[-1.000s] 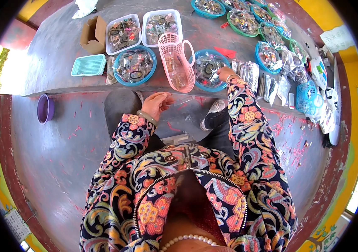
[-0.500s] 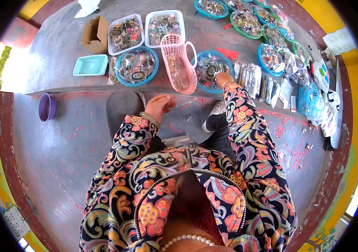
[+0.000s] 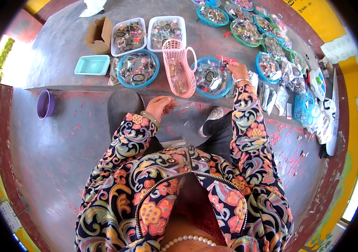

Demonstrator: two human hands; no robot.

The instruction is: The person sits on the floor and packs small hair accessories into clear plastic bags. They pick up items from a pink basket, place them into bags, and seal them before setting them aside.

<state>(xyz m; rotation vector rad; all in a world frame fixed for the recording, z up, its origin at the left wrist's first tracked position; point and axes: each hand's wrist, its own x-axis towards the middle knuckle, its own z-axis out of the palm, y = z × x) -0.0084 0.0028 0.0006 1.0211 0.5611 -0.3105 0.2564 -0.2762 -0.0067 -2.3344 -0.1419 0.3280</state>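
Observation:
My right hand (image 3: 238,72) is raised above the right rim of a blue basket (image 3: 228,90) of bagged trinkets and dark loops. Pinched in its fingertips is a small dark hair tie (image 3: 223,64), its details too small to make out. Over my lap, my left hand (image 3: 161,106) is closed, thumb against curled fingers. A clear plastic bag (image 3: 184,107), faint against the floor, seems to stretch from its fingertips. Between the two hands stands a long pink basket (image 3: 170,51) with a loop handle and small clear packets inside.
Left of the pink basket sit another blue basket (image 3: 157,69), two white trays (image 3: 146,42) and an aqua tray (image 3: 91,65). An open cardboard box (image 3: 97,35) stands behind. More filled baskets crowd the far right, near silvery packets (image 3: 267,98). A purple tub (image 3: 45,104) is on the floor.
My right hand has risen out of the blue basket, moving up and slightly right, and now shows a small dark hair tie in its fingers. My left hand has barely moved.

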